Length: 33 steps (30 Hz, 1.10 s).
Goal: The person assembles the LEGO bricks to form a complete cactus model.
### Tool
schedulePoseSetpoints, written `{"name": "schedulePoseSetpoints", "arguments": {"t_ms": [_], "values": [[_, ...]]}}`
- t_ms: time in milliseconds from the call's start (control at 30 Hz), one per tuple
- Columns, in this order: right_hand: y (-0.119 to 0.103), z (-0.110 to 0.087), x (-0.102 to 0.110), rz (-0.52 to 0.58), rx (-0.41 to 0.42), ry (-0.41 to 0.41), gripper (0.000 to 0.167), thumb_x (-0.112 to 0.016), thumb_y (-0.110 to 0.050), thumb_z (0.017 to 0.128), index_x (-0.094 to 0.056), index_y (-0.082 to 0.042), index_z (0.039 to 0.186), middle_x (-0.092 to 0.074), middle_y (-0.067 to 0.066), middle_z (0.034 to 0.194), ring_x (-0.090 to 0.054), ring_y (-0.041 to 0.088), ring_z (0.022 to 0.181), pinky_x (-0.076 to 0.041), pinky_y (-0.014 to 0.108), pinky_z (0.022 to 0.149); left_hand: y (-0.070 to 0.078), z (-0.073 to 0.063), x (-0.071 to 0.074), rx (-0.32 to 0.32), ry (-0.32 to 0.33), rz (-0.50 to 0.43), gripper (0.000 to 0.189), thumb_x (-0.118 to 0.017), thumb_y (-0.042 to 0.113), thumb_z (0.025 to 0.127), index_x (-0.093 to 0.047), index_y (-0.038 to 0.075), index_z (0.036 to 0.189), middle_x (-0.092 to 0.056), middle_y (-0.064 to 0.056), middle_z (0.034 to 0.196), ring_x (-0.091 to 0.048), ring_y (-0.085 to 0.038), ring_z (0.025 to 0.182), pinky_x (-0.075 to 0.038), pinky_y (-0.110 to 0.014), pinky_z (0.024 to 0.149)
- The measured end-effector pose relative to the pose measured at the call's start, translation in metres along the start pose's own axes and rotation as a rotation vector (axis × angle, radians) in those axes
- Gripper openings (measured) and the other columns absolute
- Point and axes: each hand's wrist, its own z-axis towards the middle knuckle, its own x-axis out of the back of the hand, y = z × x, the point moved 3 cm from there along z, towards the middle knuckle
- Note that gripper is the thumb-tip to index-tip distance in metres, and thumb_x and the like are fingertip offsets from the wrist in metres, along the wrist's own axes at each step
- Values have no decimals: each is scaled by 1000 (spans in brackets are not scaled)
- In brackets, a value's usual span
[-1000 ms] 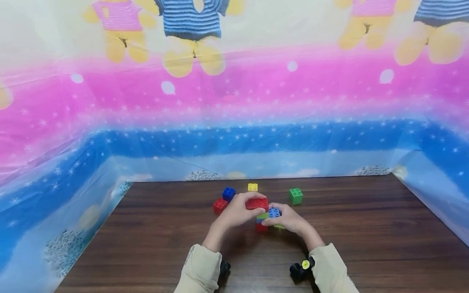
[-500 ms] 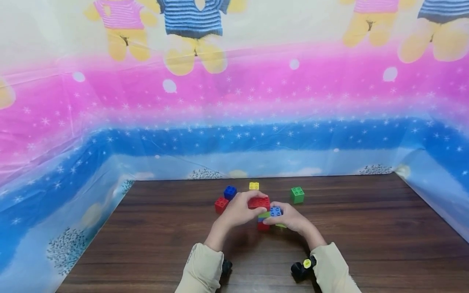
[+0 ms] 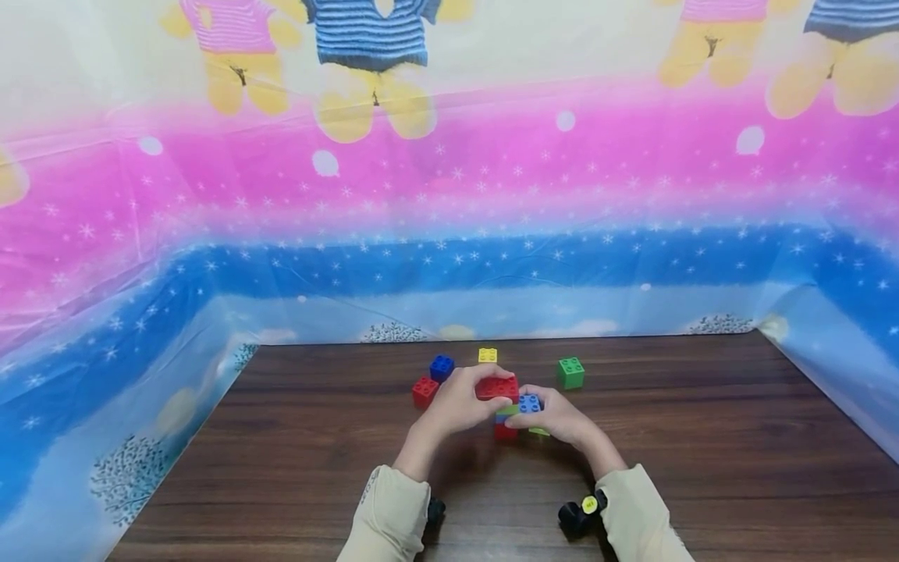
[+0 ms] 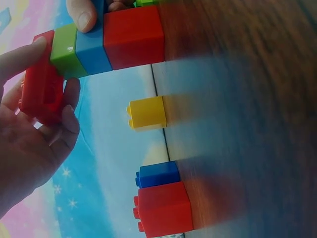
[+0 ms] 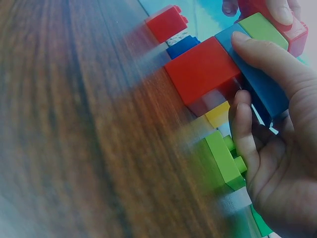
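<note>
A small tower of toy building bricks stands on the wooden table: a red brick [image 5: 203, 72] at the bottom, a longer blue brick [image 5: 255, 74] over it, then a light green brick [image 4: 65, 51]. Topmost is another red brick [image 3: 498, 388], jutting out past the green one, its hollow underside partly showing in the left wrist view. My left hand [image 3: 456, 402] grips this top brick between thumb and fingers. My right hand [image 3: 558, 417] pinches the blue brick, whose studs show between thumb and fingers in the head view. A flat lime green brick [image 5: 225, 161] lies below the right hand.
Behind the left hand, a red brick [image 3: 424, 393] and a dark blue brick [image 3: 442, 367] sit close together. A yellow brick [image 3: 488, 356] lies near the back edge, a green brick [image 3: 571, 373] to the right. A printed cloth [image 3: 449, 265] hangs behind the table.
</note>
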Motion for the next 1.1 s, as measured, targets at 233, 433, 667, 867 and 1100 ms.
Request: {"name": "schedulePoseSetpoints", "arguments": {"t_ms": [233, 433, 667, 867, 1100], "values": [[0, -2, -2, 8, 3, -4, 41, -72, -27, 87, -56, -3, 116, -64, 7, 105, -59, 18, 95, -51, 30, 88, -1, 0, -2, 36, 4, 18, 37, -72, 24, 88, -65, 20, 125, -68, -4, 118, -63, -21, 107, -56, -35, 86], [1, -1, -1, 11, 4, -3, 40, -73, -27, 86, -57, -2, 114, -65, 6, 102, -60, 17, 93, -51, 30, 86, 2, 0, -3, 66, -7, 23, 38, -71, 23, 88, -63, 19, 125, -67, -5, 118, -63, -21, 106, -56, -37, 86], [3, -1, 1, 4, 1, 1, 40, -73, -29, 87, -57, -4, 115, -65, 6, 104, -60, 16, 94, -52, 28, 86, 7, 4, -1, 65, -19, 35, 37, -71, 22, 88, -65, 17, 125, -67, -5, 118, -62, -20, 106, -57, -35, 85], [2, 0, 1, 13, 3, -3, 41, -73, -28, 86, -57, -3, 115, -65, 7, 104, -60, 17, 94, -52, 29, 86, 8, 3, 1, 86, -26, 15, 37, -71, 22, 88, -65, 17, 125, -66, -5, 119, -61, -22, 108, -56, -38, 87], [0, -2, 2, 21, 7, -2, 41, -73, -26, 86, -57, -2, 115, -65, 6, 103, -60, 17, 93, -52, 29, 86, 10, 4, 0, 87, -7, 55, 38, -73, 23, 87, -66, 19, 124, -67, -4, 120, -61, -22, 109, -56, -38, 87]]}}
